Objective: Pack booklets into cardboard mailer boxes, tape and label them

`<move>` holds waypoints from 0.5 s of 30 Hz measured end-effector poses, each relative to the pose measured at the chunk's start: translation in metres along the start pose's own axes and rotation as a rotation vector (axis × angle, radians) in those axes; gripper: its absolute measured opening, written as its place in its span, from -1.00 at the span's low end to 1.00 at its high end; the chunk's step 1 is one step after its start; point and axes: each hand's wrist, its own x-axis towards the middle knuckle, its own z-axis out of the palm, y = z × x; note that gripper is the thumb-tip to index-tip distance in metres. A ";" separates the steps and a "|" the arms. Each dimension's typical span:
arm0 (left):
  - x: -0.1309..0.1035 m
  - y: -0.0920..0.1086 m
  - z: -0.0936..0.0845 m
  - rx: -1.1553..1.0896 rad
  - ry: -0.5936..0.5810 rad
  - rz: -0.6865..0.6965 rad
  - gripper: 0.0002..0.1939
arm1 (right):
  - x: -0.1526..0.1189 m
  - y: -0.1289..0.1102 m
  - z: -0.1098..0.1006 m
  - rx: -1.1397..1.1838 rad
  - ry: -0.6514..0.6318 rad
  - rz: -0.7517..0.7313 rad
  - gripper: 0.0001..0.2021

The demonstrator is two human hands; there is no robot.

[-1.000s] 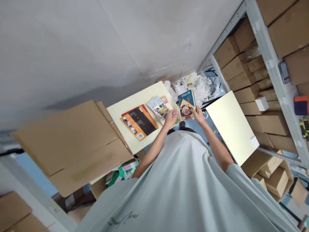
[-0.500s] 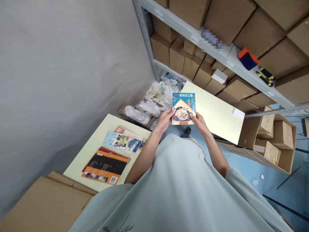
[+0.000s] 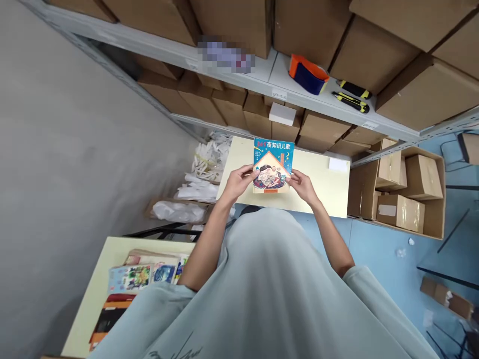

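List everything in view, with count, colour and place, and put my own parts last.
Picture book: 1, blue and cream, between both hands
Front table: 1, pale yellow, below the rack
Flat white item: 1, front table's right end
Side table: 1, pale yellow, lower left
Books: several, mixed colours, side table
Rack: 1, grey, ahead
Boxes: many, brown, rack
Small box: 1, white, lower shelf
Blurred item: 1, purplish, upper shelf
Band-like item: 1, orange and navy, upper shelf
Apparent cutters: 2, black and yellow, upper shelf
Open carton: 1, brown, right, holding smaller boxes
Scraps: uncounted, white, by the wall
Left hand: 1, book's left edge
Right hand: 1, book's right edge
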 end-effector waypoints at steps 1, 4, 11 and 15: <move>0.008 0.004 0.003 0.053 -0.018 0.029 -0.23 | 0.001 -0.001 -0.008 -0.013 0.032 -0.007 -0.31; 0.026 0.018 0.008 0.209 -0.074 0.180 -0.35 | 0.000 -0.013 -0.025 -0.086 0.152 -0.083 -0.42; 0.039 0.063 0.021 0.290 -0.131 0.535 -0.72 | -0.012 -0.059 -0.029 -0.216 0.355 -0.420 -0.61; 0.042 0.073 0.019 0.322 -0.096 0.609 -0.78 | -0.009 -0.071 -0.025 -0.222 0.361 -0.472 -0.64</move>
